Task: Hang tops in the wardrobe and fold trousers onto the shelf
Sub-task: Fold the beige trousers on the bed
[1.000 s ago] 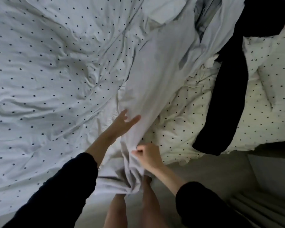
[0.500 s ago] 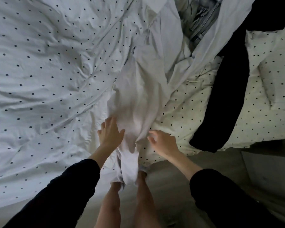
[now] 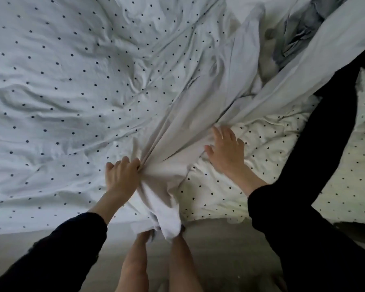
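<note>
Bare legs (image 3: 156,264) at bottom centre, standing on grey floor (image 3: 219,249) against the bed edge. Pale grey garment (image 3: 198,114) hangs its bunched lower end over the bed edge onto the legs, then runs up and right across the bed. No writing, label or brand readable on it or anything else. Left hand (image 3: 120,175), dark sleeve, sits at the garment's left edge where the folds gather; fingertips curl into the fabric there, pinching the bunch. Right hand (image 3: 226,152) lies on the garment's right edge, fingers straight and spread, palm down, pressing flat, holding nothing. Garment lies between the two hands, touching both. Under it the dotted duvet (image 3: 61,91), white with small dark dots, crumpled. Right of the right hand a long black garment (image 3: 325,133) runs diagonally across the bed. Far top right, a grey crumpled piece of clothing (image 3: 299,32), partly under the pale garment; blurred.
</note>
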